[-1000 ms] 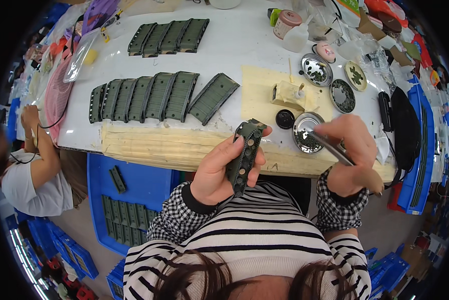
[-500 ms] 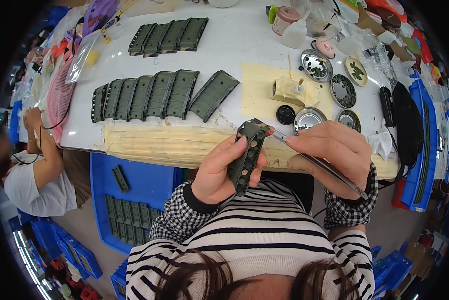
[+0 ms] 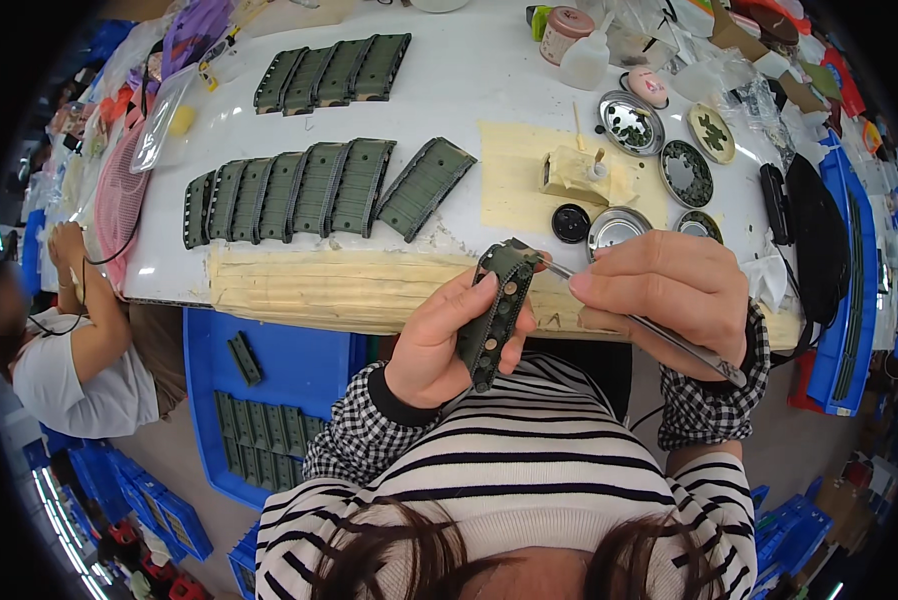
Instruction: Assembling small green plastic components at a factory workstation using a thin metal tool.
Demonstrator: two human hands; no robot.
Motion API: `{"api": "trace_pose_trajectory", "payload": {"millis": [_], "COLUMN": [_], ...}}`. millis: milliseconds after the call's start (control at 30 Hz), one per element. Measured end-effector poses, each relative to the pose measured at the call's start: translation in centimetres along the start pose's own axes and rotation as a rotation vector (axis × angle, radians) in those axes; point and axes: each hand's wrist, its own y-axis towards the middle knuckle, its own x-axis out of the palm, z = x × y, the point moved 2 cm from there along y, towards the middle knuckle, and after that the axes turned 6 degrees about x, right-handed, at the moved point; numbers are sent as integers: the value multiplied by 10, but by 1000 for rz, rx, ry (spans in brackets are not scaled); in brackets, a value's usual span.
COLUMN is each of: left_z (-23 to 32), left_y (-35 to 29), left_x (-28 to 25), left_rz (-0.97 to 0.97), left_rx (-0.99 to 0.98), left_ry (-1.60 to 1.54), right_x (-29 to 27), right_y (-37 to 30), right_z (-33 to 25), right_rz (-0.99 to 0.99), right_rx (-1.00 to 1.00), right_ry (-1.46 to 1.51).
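Observation:
My left hand (image 3: 431, 345) grips a dark green, narrow curved piece (image 3: 487, 325), held upright on end, with stitched edges and a row of round spots, some copper-coloured, down its face. In my right hand (image 3: 674, 295) is a pair of metal tweezers (image 3: 687, 346), pinched between thumb and fingers and slanting down to the right. Their tips reach the top end of the green piece; whether they hold anything there is too small to tell. Beyond my hands lie a row of similar green pieces (image 3: 314, 195) and one tilted green piece (image 3: 427, 190).
Round dishes with small green bits, among them a metal dish (image 3: 659, 140), stand at the right near a tape-covered block (image 3: 567, 178) and a black lid (image 3: 570, 223). A blue tray (image 3: 299, 345) with more green pieces sits below the table's edge. A co-worker's arm (image 3: 94, 300) is at left.
My right hand has shifted slightly right, and the tweezers' rear end has swung a little up and right. Their tips stay at the green piece's top. My left hand has barely moved.

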Motion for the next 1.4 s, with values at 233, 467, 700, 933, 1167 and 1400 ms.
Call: {"api": "trace_pose_trajectory", "payload": {"millis": [233, 467, 700, 933, 1167, 1400], "left_z": [0, 8, 13, 13, 22, 78], "left_y": [1, -1, 4, 9, -4, -18], "left_x": [-2, -2, -20, -19, 2, -16], "left_rz": [-11, -72, -125, -217, 138, 537], "left_rx": [-2, 239, 524, 640, 375, 958], "left_ry": [-5, 273, 754, 833, 351, 1036], "right_x": [1, -14, 17, 31, 33, 37], "right_y": [0, -5, -27, -26, -31, -35], "right_z": [1, 9, 9, 6, 7, 8], "right_rz": [29, 95, 240, 219, 337, 284], "right_rx": [-84, -84, 156, 187, 235, 277], "right_ry": [-47, 91, 267, 312, 316, 298]}}
